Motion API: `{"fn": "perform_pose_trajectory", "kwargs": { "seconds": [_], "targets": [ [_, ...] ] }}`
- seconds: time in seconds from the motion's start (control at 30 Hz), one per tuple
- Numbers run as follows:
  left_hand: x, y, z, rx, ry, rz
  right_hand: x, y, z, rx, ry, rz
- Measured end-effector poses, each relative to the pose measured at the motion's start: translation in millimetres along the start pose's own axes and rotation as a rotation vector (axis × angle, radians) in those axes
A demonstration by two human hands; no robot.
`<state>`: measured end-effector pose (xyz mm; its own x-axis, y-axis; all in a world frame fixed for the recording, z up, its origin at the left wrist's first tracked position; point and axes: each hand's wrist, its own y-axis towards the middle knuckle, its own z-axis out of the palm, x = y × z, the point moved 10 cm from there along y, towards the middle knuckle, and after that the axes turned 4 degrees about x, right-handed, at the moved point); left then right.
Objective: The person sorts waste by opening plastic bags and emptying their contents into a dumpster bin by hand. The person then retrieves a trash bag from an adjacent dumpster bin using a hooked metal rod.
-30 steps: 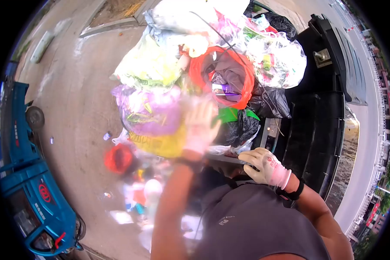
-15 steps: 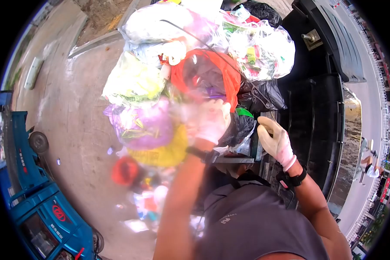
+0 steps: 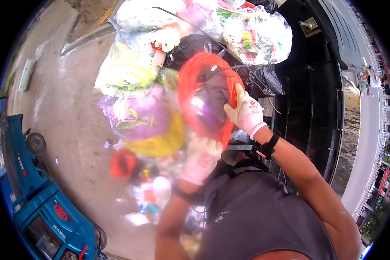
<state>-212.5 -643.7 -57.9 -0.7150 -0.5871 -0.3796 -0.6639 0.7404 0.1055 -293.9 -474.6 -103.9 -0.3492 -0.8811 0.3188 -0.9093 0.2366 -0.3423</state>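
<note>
Two gloved hands are working at one red bag: the left hand and the right hand. One purple bag, one yellow bag and one pale green bag are lying to the left, and one small red object, blurred, is sitting nearer on that side. One black wire is crossing the far part of the heap.

The red bag is gaping between the hands, mostly on their far side, and dark, crumpled contents are showing inside. The right hand is pinching its right rim, thumb inside and fingers closed around the plastic. The left hand is curling at the near rim, its fingers folded; whether they are gripping the plastic, one cannot tell.

A black container is standing just right of the right hand, its walls bounding that side. A metal ledge is running between the bag and the person's body. Pavement is stretching leftward from the heap toward one teal truck.
</note>
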Motion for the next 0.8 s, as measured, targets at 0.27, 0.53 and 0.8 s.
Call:
{"fn": "perform_pose_trajectory", "kwargs": {
  "seconds": [0.27,0.53,0.8],
  "targets": [
    [9.7,-21.2,-1.1,0.022,-0.068,-0.064,-61.1,0.2,-0.2,-0.013,0.279,0.108],
    [29.4,-26.0,-4.2,0.098,-0.353,-0.150,-113.5,-69.1,45.1,0.210,1.004,0.389],
    [115.6,-6.7,88.3,0.056,-0.607,-0.772,-129.5,-79.9,89.5,0.359,1.278,0.524]
  ]
}}
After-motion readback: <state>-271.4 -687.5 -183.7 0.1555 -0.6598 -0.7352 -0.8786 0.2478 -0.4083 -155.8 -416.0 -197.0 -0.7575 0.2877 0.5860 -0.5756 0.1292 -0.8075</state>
